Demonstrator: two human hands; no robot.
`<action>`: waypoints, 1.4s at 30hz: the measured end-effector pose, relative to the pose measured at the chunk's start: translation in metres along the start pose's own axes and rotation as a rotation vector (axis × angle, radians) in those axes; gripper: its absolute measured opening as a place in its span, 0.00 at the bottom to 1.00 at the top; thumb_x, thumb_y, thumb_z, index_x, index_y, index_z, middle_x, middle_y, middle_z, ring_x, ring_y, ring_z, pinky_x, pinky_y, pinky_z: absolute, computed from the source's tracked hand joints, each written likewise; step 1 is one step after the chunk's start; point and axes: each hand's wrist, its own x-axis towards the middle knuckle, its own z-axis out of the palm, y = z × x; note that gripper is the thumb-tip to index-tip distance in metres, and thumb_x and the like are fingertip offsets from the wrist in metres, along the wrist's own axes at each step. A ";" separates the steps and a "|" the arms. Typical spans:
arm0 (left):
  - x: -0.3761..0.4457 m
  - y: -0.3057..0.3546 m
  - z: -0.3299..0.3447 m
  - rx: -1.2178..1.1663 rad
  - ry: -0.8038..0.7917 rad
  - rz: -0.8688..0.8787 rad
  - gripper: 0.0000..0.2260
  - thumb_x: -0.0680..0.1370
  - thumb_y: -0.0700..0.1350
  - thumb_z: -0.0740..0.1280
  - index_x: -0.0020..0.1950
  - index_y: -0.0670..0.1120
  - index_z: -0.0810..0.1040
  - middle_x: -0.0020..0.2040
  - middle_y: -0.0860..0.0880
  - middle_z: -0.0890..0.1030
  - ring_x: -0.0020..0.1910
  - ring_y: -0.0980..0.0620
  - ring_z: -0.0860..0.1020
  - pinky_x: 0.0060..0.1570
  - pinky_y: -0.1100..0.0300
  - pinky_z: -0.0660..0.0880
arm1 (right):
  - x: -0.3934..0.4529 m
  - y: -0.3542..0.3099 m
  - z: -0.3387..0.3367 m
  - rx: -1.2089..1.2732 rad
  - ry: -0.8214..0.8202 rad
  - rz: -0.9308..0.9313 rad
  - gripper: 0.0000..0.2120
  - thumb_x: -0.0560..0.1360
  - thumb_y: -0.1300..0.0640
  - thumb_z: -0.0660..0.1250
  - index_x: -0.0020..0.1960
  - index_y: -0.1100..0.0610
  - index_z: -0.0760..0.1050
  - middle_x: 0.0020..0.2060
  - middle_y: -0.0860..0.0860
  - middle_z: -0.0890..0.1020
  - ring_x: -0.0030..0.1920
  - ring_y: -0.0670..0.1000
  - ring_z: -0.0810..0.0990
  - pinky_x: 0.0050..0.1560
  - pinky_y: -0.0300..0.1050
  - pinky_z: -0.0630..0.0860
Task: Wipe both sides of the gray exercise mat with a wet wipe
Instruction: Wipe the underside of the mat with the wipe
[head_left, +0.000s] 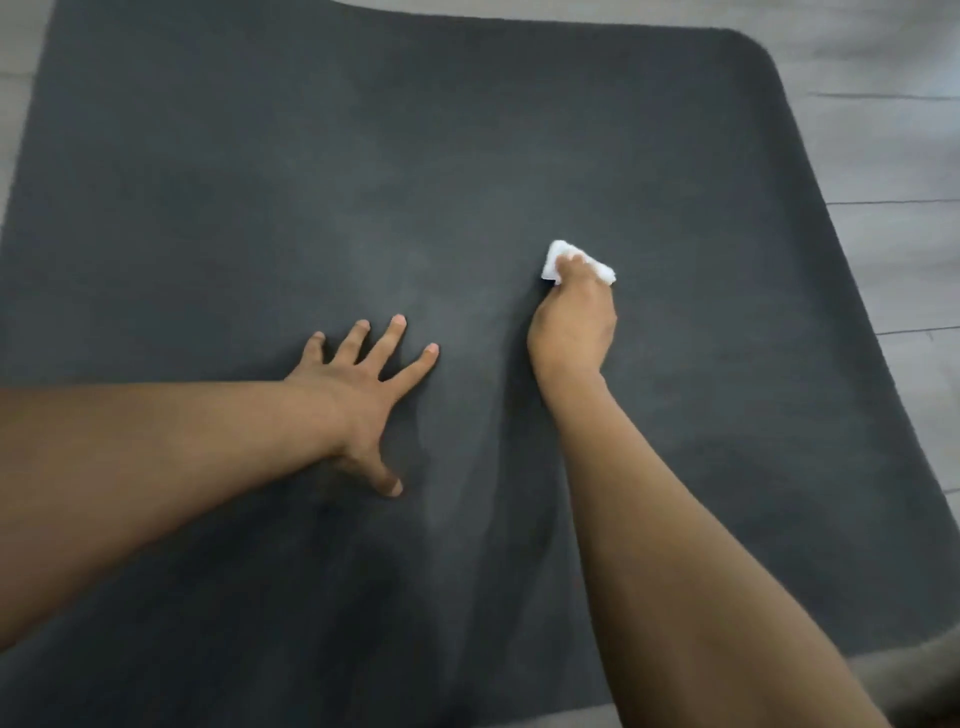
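Note:
The gray exercise mat (363, 171) lies flat on the floor and fills most of the head view; its rounded far right corner shows at the top right. My left hand (363, 395) rests on the mat left of centre, fingers spread and straight, palm down. My right hand (574, 322) sits right of centre with its fingers curled over a folded white wet wipe (602, 270), holding it down on the mat. Part of the wipe is hidden under the fingers.
Light gray plank flooring (893, 156) runs along the mat's right side and beyond its far edge. A strip of floor also shows at the far left. A blurred gray shape (924, 675) sits at the bottom right corner.

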 end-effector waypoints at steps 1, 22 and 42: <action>-0.001 0.004 0.004 0.028 0.030 -0.028 0.64 0.65 0.75 0.71 0.76 0.59 0.22 0.77 0.45 0.22 0.80 0.38 0.33 0.77 0.33 0.44 | -0.018 -0.015 0.018 0.009 -0.089 -0.103 0.19 0.72 0.65 0.51 0.52 0.54 0.77 0.54 0.46 0.79 0.56 0.55 0.77 0.54 0.51 0.75; -0.027 0.011 0.048 -0.170 0.114 0.005 0.64 0.67 0.66 0.77 0.76 0.62 0.23 0.77 0.52 0.21 0.80 0.42 0.31 0.79 0.35 0.43 | -0.024 0.012 -0.012 -0.073 -0.125 -0.102 0.19 0.69 0.65 0.57 0.54 0.54 0.78 0.54 0.50 0.80 0.54 0.54 0.79 0.51 0.40 0.71; -0.020 0.011 0.054 -0.270 0.156 -0.001 0.66 0.65 0.65 0.79 0.74 0.65 0.22 0.76 0.54 0.21 0.79 0.42 0.28 0.76 0.34 0.38 | -0.055 0.022 -0.011 -0.033 -0.109 -0.141 0.16 0.75 0.62 0.58 0.58 0.54 0.80 0.58 0.51 0.81 0.58 0.53 0.77 0.60 0.43 0.69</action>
